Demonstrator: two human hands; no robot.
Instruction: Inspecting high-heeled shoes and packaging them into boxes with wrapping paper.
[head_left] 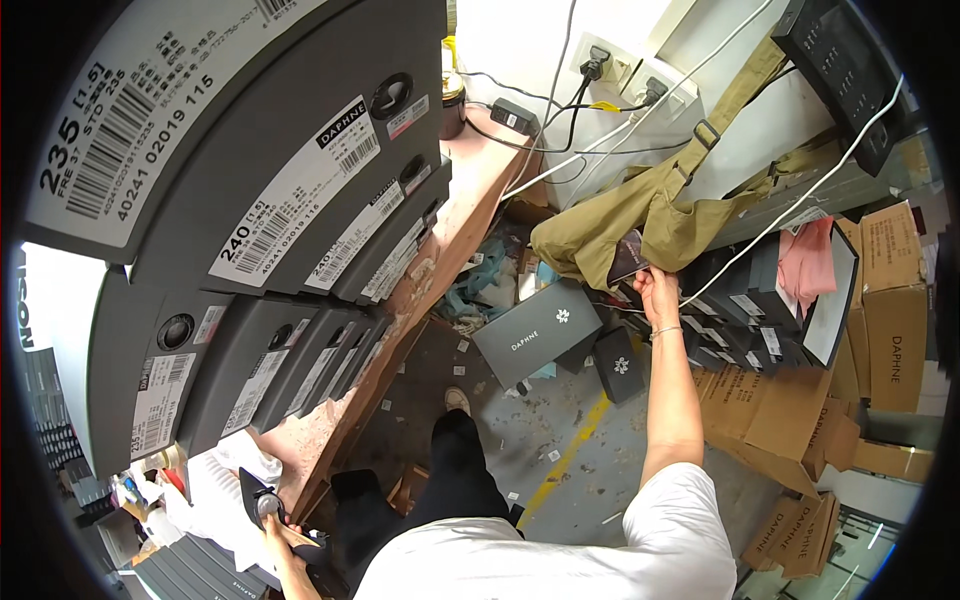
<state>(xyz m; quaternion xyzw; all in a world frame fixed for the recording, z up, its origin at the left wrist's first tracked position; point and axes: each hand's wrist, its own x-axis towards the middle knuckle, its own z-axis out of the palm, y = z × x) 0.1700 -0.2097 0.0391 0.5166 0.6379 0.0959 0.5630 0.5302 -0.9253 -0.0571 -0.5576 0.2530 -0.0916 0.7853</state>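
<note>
At the lower left, my left hand [283, 531] is closed round a black shoe [262, 497] with a tan inside and a round, shiny ornament; part of it is hidden. My right arm reaches forward to an olive-green cloth bag [590, 240] that hangs by its strap near the wall. The fingers of my right hand [656, 292] are closed at the bag's opening, on the lower edge of a dark, flat thing [629, 258] partly inside the bag. What kind of thing it is I cannot make out.
Stacked grey shoe boxes [290, 190] cover a pink-topped bench [470, 190] on the left. Grey boxes [540, 333] lie on the floor ahead. Brown cartons [770, 405] stand at right, below an open box with pink paper [806, 262]. Cables [570, 105] hang from wall sockets.
</note>
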